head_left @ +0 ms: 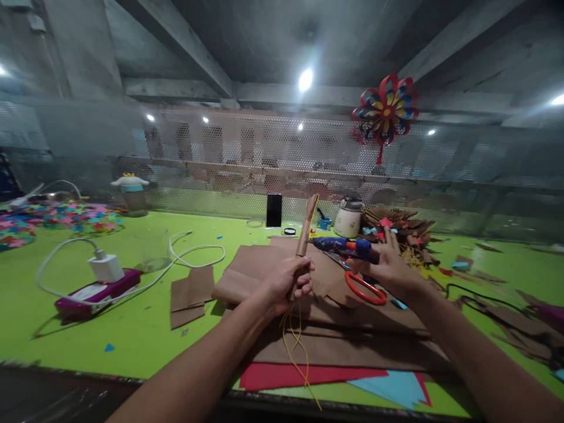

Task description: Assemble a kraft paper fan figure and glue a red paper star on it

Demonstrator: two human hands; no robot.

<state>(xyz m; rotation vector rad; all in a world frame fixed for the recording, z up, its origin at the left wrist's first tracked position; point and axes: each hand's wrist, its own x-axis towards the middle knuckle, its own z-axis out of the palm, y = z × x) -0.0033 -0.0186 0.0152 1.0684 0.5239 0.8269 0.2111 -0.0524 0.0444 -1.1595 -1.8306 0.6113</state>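
Observation:
My left hand [293,281] is closed around a rolled brown paper bundle [305,235], held upright with its fringed end at the top. Yellow strings [299,352] hang from below that fist. In my right hand [392,267] is a blue hot glue gun [341,245], its nozzle pointing left at the paper roll; whether the tip touches it I cannot tell. Orange-handled scissors [365,289] lie just under the glue gun, on a stack of brown paper sheets [282,343].
A purple power strip [97,296] with a white charger and cable sits at left, near a clear cup [152,249]. A phone [274,210] and a pale jar [348,217] stand at the back. Brown fringed paper pieces [405,232] pile up at right. Red sheets [308,376] lie in front.

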